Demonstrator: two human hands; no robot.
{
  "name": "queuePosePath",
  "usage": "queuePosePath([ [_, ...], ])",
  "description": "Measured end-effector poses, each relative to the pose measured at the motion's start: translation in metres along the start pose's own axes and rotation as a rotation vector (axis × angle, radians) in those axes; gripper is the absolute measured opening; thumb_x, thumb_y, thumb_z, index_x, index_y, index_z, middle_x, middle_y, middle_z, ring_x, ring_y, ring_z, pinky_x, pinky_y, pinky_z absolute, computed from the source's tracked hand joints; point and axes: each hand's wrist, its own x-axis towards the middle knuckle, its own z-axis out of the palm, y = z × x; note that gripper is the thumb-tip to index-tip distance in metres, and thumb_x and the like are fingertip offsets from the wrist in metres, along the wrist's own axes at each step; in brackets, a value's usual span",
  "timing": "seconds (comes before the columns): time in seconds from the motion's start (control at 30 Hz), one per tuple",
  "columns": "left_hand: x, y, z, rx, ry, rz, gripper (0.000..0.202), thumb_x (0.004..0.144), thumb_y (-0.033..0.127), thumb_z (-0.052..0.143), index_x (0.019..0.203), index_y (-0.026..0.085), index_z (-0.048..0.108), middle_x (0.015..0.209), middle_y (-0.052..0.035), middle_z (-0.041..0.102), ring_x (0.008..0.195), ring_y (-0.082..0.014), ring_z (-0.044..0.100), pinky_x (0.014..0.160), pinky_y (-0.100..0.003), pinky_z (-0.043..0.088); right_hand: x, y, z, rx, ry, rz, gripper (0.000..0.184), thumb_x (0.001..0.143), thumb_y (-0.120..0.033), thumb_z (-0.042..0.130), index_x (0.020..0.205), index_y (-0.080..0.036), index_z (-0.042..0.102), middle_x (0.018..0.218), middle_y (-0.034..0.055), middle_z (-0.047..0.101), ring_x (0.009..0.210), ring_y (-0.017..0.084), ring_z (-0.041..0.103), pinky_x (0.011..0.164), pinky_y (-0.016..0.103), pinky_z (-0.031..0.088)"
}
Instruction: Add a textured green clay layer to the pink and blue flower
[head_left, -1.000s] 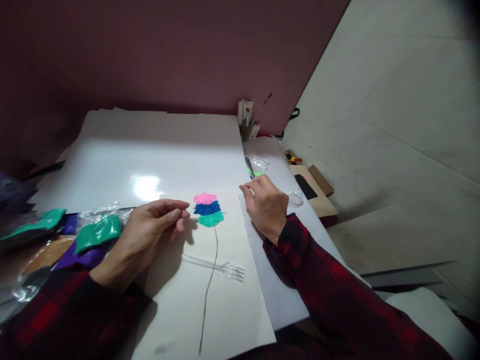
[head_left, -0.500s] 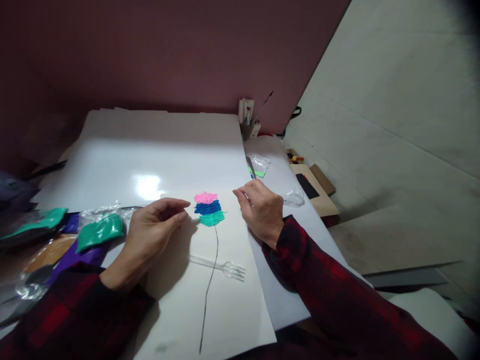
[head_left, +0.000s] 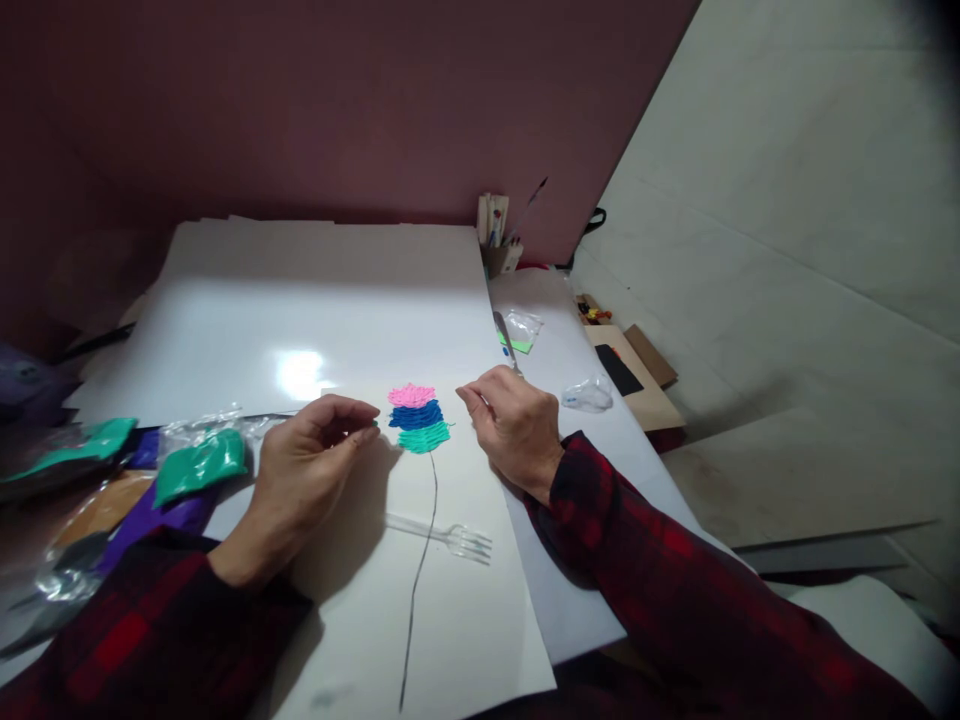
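On a white sheet of paper (head_left: 480,620) lies a three-band patch of textured clay: pink (head_left: 411,396) at the top, blue (head_left: 415,414) in the middle, teal green (head_left: 424,437) below. From it a dark drawn line (head_left: 414,590) curves down the sheet. My left hand (head_left: 307,480) hovers just left of the patch, thumb and forefinger drawn together in a pinch; a tiny greenish speck shows at the tips, too small to name. Right of the patch, my right hand (head_left: 517,430) is closed in a pinch, its contents hidden. A clear plastic fork (head_left: 450,538) rests across the line.
Bagged green clay (head_left: 201,465) and other coloured packets crowd the left. Behind the paper is a glossy white board (head_left: 375,300). A metal blade-like tool (head_left: 504,338), a small clear bag (head_left: 523,328), crumpled plastic (head_left: 587,394) and a holder with pens (head_left: 501,250) stand to the right.
My right hand has shifted slightly left, closer to the clay patch, showing more of the blade-like tool and crumpled plastic. My left hand has barely moved. The clay patch and fork look unchanged.
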Motion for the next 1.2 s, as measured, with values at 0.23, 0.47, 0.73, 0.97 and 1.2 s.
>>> queuePosePath([
  [0.23,-0.003,0.003,0.002,0.185,-0.086,0.103,0.006,0.077,0.024,0.067,0.074,0.02,0.066,0.07,0.0,0.065,0.064,-0.0138,0.056,0.06,-0.025,0.043,0.0,-0.002,-0.002,0.067,0.008,-0.017,0.034,0.096,-0.033,0.044,0.08,-0.017,0.07,0.08,0.0049,0.065,0.071,0.013,0.057,0.062,0.026,0.037],
  [0.47,-0.003,-0.008,0.001,0.135,-0.105,0.312,0.007,0.078,0.017,0.063,0.083,0.02,0.065,0.082,-0.0001,0.066,0.068,-0.0127,0.057,0.06,-0.025,0.045,-0.002,-0.001,0.001,0.207,0.097,-0.077,0.024,0.093,-0.027,0.051,0.081,-0.016,0.068,0.077,0.0036,0.064,0.07,0.013,0.057,0.063,0.025,0.043],
  [0.73,-0.01,-0.002,0.008,0.195,-0.169,0.392,0.008,0.083,0.019,0.06,0.075,0.018,0.063,0.071,0.0002,0.064,0.065,-0.0119,0.057,0.056,-0.024,0.044,-0.006,-0.015,-0.005,0.504,0.053,-0.558,0.027,0.086,-0.031,0.062,0.105,-0.012,0.063,0.093,0.01,0.068,0.085,0.015,0.064,0.068,0.027,0.056],
  [0.97,-0.017,0.0,0.009,0.11,-0.339,0.426,0.017,0.089,0.014,0.052,0.078,0.016,0.065,0.074,-0.0013,0.065,0.07,-0.0114,0.061,0.063,-0.023,0.048,-0.011,-0.023,-0.001,0.564,0.049,-0.573,0.018,0.089,-0.012,0.054,0.106,-0.011,0.06,0.087,0.0092,0.068,0.082,0.014,0.064,0.07,0.026,0.058],
  [1.2,-0.013,-0.003,0.002,0.238,-0.31,0.61,0.01,0.085,0.01,0.056,0.088,0.017,0.062,0.084,-0.0037,0.064,0.075,-0.0147,0.056,0.063,-0.027,0.045,-0.009,-0.021,-0.003,0.641,0.099,-0.329,0.016,0.088,-0.009,0.052,0.098,-0.016,0.062,0.09,0.0077,0.064,0.083,0.015,0.062,0.067,0.03,0.056],
])
